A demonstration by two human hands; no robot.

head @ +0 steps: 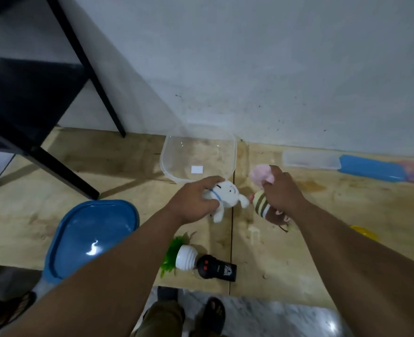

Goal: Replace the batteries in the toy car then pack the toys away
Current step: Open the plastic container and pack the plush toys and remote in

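Note:
My left hand [193, 200] grips a small white plush toy [227, 198] just in front of a clear plastic tub [169, 152] that stands by the wall. My right hand [280, 188] grips a striped plush toy with a pink head [260, 203], to the right of the tub. A black remote control [216, 267] lies on the wooden surface nearer to me, beside a white pot with a green artificial plant [185, 257]. The tub's blue lid [89, 237] lies at the left. No toy car is in view.
A black metal frame [62, 166] stands at the left against the white wall. A blue and clear flat case [347, 164] lies along the wall at right. A yellow object [364, 233] peeks out behind my right forearm. My feet in sandals stand on the marble floor below.

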